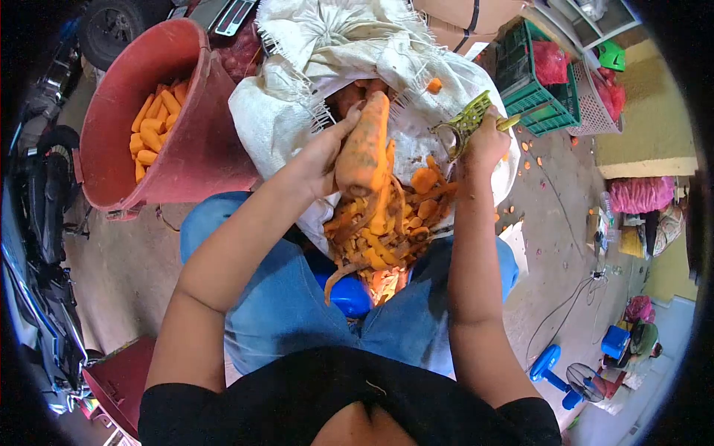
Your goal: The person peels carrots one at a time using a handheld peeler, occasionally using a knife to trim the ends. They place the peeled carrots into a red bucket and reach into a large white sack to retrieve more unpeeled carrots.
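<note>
My left hand (325, 154) is closed around a large carrot (361, 157), tilted with its thick end toward me. Its surface is part bright orange, part brown-speckled skin. In my right hand (485, 140) is a yellow-green peeler (468, 119) with a wide, patterned head, held to the right and apart from the carrot. Below both hands, a heap of orange carrot peels (378, 236) lies between my knees. Behind the carrot, a white woven sack (271, 111) gapes, with more unpeeled carrots (348, 97) partly visible in its mouth.
At left stands a red bucket (93, 149) containing several peeled carrots (155, 130). A green crate (547, 97) and a white basket (604, 104) are at upper right. Blue fans (547, 362) stand at lower right, with a cable on the floor. A motorbike (44, 297) lines the left edge.
</note>
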`<state>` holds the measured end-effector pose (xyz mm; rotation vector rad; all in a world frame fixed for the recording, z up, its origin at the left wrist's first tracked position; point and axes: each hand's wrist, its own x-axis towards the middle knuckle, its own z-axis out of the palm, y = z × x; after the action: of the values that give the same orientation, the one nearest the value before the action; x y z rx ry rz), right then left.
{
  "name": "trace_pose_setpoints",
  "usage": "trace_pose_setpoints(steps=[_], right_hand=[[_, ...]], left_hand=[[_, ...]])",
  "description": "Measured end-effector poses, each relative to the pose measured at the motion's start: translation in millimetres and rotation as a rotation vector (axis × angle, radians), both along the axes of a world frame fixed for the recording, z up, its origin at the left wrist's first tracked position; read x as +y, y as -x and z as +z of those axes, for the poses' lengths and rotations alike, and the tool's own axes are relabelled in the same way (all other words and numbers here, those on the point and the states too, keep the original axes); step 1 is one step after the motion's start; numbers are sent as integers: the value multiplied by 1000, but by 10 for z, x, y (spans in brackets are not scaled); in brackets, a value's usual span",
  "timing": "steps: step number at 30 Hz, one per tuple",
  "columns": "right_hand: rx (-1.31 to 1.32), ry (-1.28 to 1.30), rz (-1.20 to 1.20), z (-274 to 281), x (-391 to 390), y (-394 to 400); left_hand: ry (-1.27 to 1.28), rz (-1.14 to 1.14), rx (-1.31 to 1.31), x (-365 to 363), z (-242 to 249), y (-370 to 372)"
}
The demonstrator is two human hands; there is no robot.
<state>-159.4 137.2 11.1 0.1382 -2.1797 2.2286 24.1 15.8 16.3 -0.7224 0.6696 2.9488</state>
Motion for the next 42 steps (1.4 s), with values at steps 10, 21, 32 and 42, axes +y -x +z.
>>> trace_pose_setpoints(steps=[10, 21, 32, 42], right_hand=[[-116, 13, 54, -211, -77, 27], [-178, -35, 234, -319, -207, -231], [-139, 9, 286, -229, -251, -286], [-229, 202, 297, -127, -232, -253]], left_hand=[[20, 78, 19, -56, 110, 2], [-21, 44, 126, -90, -21, 62], [10, 21, 88, -59, 35, 93], [71, -165, 58, -52, -35, 89]])
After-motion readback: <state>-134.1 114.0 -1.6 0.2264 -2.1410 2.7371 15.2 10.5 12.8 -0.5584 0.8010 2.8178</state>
